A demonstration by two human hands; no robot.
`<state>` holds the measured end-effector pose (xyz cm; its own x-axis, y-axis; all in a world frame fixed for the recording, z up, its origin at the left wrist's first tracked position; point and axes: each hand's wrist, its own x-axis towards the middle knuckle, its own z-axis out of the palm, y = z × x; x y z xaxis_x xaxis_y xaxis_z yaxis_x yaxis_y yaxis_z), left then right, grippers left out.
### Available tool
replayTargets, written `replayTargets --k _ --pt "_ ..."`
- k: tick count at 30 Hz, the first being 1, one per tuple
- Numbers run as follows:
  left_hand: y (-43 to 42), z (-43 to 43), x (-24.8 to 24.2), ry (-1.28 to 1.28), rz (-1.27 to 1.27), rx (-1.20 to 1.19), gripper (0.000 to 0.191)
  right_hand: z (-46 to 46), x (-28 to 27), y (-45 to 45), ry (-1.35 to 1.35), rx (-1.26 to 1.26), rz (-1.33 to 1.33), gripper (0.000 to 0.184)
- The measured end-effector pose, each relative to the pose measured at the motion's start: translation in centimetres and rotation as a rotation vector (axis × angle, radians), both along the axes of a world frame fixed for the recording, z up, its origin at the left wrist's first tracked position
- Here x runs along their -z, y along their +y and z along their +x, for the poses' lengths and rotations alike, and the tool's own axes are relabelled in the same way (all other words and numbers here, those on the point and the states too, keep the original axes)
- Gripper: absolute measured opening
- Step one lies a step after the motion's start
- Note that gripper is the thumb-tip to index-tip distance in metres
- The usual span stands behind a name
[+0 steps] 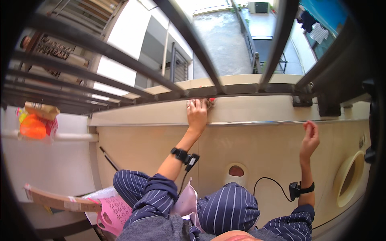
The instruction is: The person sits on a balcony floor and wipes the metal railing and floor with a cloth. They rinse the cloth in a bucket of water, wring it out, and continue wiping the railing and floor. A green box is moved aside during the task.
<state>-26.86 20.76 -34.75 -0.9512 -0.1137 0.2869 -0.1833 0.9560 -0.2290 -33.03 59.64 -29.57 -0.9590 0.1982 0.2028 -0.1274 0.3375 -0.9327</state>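
My left hand [197, 113] presses down on a crumpled patterned cloth [212, 104] with red parts. The cloth rests on the cream tiled ledge [159, 113], just below the bottom rail of the dark metal railing [241, 89]. My fingers hide much of it. Off to the right, my right hand [310, 138] hangs in the air near the ledge's metal-trimmed front edge, fingers curled together, with nothing visible in them. Each wrist wears a black strap with a small cabled device.
Railing bars slant across the upper view. Below right is a cream round-rimmed container [339, 192]. A pink perforated plastic basket [116, 211] and a long cardboard piece [57, 198] lie lower left. Bags, one orange [33, 126], hang by a white pipe [75, 137]. A person appears beyond the bars.
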Motion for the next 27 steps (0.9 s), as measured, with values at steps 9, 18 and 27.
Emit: replayTargets --k 9,18,27 --pt "-1.3 7.4 -2.2 -0.051 0.871 -0.159 0.038 5.7 1.4 -22.5 0.214 -0.992 0.204 0.034" --pt "-17.2 15.4 -8.9 -0.971 1.536 -0.386 0.02 4.9 4.3 -29.3 0.401 -1.081 0.969 0.089" --pt "-34.4 39.9 -8.6 -0.923 1.249 -0.974 0.044 3.9 -0.1 -32.2 0.284 -1.373 1.258 0.105"
